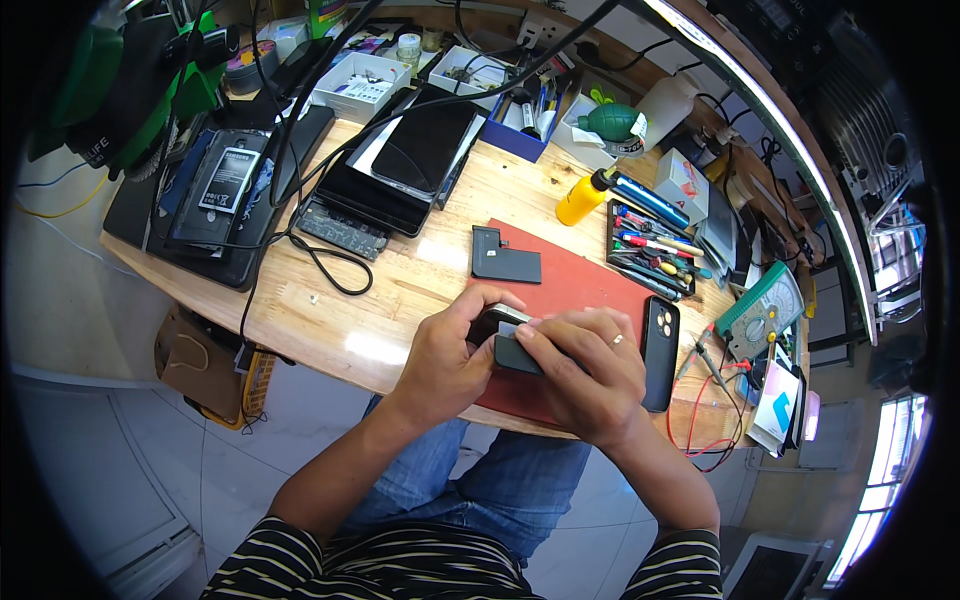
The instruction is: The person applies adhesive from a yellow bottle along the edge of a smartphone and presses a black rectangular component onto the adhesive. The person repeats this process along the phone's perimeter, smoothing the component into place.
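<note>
Above the near part of a red mat [577, 280], my two hands meet. My left hand [447, 350] is closed round a smartphone [487, 326] with a metal edge; much of the phone is covered by fingers. Between the fingers and thumb of my right hand [590, 370] is a dark flat rectangular piece [518, 356], held against or close to the phone. Its exact kind cannot be made out. Beyond the hands, a black notched phone battery [506, 262] lies flat on the mat. A black phone case [659, 352] with camera openings rests right of my right hand.
A yellow bottle [581, 199] stands behind the mat, beside a black tray of pens and tools [655, 246]. A green multimeter [766, 310] with red leads is at the right. Tablets and phones [425, 145] are stacked at the back left; a black cable [335, 255] loops nearby.
</note>
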Demonstrator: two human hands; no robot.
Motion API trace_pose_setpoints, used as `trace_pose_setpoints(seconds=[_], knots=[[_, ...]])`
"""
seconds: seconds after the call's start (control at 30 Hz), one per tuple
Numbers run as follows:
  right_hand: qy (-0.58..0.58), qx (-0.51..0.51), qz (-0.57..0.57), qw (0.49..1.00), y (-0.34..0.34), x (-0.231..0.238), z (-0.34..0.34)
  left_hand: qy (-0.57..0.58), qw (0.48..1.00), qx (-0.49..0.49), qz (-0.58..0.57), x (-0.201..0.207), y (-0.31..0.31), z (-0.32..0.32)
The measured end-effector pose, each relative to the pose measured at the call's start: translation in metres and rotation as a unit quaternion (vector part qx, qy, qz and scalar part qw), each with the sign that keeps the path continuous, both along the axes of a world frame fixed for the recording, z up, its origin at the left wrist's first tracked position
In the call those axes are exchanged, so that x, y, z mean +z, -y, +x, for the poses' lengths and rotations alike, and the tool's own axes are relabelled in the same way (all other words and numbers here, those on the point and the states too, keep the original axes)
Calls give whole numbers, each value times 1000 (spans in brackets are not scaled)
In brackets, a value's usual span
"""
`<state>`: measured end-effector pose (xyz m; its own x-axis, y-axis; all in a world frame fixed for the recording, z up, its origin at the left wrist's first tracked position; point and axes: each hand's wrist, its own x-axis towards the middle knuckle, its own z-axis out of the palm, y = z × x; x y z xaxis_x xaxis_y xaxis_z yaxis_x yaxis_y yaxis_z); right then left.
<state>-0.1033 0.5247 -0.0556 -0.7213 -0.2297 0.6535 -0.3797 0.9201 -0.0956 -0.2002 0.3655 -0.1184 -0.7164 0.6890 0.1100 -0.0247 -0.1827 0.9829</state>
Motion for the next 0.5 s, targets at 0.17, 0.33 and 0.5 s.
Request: trace_pose_setpoints(seconds=[0.17,0.33,0.5], knots=[[29,-38,-14,999,-16,6,21,36,999,3,-8,6,0,3],[58,-73,-121,988,-29,5,39,6,999,26,-26,8,-2,4],[97,-78,-174,977,-34,3,47,10,999,34,-33,8,-3,4]])
